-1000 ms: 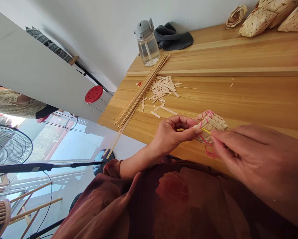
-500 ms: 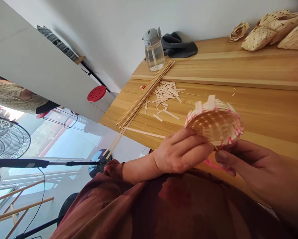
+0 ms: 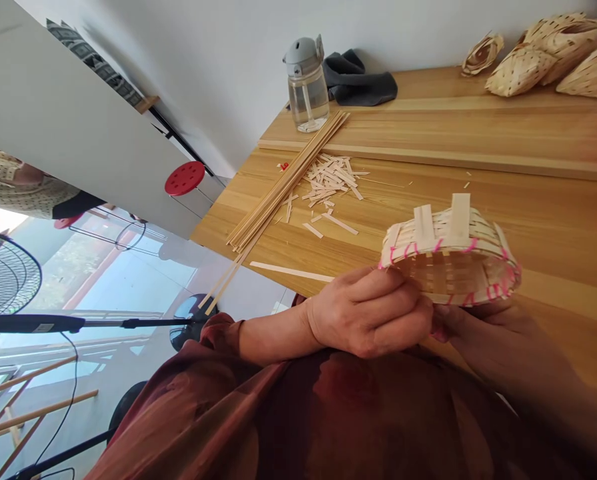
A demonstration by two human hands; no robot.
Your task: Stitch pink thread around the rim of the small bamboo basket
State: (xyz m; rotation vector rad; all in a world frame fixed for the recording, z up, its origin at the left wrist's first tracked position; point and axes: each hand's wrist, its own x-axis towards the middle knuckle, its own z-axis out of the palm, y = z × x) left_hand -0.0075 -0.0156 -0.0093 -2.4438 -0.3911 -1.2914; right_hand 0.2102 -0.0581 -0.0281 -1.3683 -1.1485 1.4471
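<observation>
Small woven bamboo basket (image 3: 451, 257) held above the table (image 3: 568, 220), just right of the left grip (image 3: 368, 313), closed on its end, and resting on the right grip (image 3: 493, 340), curled beneath. Probably light, springy, fragile; best hold point: the pink-bound rim (image 3: 496, 291), not the loose upright strips (image 3: 459, 220).
</observation>
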